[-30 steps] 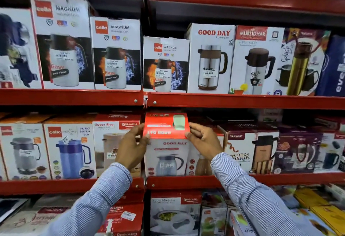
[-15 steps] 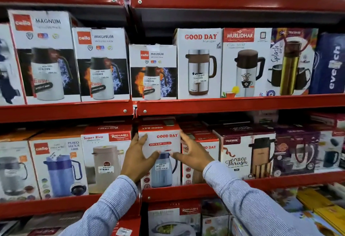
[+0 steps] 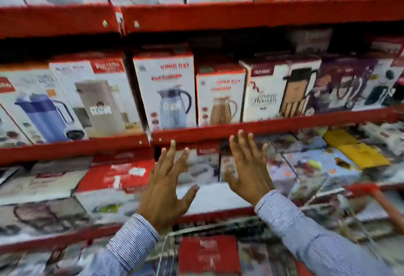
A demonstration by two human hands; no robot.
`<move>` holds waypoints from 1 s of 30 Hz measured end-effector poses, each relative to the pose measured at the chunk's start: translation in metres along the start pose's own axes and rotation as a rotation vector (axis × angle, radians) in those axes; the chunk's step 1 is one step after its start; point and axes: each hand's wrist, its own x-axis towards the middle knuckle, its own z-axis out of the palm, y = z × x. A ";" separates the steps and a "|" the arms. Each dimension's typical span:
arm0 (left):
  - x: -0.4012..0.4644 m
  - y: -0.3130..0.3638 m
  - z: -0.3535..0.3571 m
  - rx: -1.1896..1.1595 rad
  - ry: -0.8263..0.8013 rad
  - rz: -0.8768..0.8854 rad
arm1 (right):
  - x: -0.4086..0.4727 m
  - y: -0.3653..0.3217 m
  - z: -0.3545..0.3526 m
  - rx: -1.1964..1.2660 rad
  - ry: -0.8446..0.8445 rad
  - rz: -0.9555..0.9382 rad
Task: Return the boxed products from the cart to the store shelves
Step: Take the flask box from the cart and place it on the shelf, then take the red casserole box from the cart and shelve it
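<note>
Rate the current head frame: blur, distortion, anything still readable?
Head view: heavy motion blur all over, worst at the bottom, where the red box and cart handle smear. Print on the blue jug box is unreadable; only the jug picture is recognisable. Left hand and right hand are open, fairly sharp, holding nothing. Wide-angle bend tilts the shelf rail and the boxes at the left.

A red shelf (image 3: 262, 126) crosses mid-frame, carrying upright boxes side by side (print blurred): a blue-jug box (image 3: 168, 94) at centre, a beige-jug box (image 3: 220, 98) touching its right.

red shelves (image 3: 262, 17), blue-striped sleeves (image 3: 306, 232), white-and-red boxes (image 3: 166, 92)
</note>
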 end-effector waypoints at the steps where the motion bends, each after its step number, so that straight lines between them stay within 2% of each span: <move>1: -0.014 -0.002 0.015 -0.017 -0.035 -0.024 | -0.014 0.009 0.011 0.007 -0.038 0.040; 5: -0.071 -0.009 0.074 -0.084 -0.281 -0.209 | -0.072 0.044 0.066 0.056 -0.253 0.224; 8: -0.103 -0.012 0.108 -0.161 -0.453 -0.378 | -0.113 0.060 0.108 0.204 -0.415 0.344; 13: -0.126 -0.023 0.155 -0.355 -0.621 -0.901 | -0.154 0.070 0.167 0.518 -0.740 0.673; 16: -0.131 -0.040 0.181 -0.413 -0.612 -1.125 | -0.164 0.075 0.205 0.597 -0.819 0.831; 20: -0.139 -0.061 0.215 -0.739 -0.569 -1.204 | -0.169 0.077 0.243 0.669 -0.890 0.922; 24: -0.164 -0.101 0.258 -0.789 -0.504 -1.244 | -0.168 0.072 0.256 0.855 -0.826 1.017; 27: -0.157 -0.091 0.241 -0.717 -0.498 -1.261 | -0.170 0.073 0.255 0.960 -0.797 1.094; 30: -0.151 -0.076 0.215 -0.668 -0.419 -1.277 | -0.168 0.069 0.236 1.028 -0.744 1.119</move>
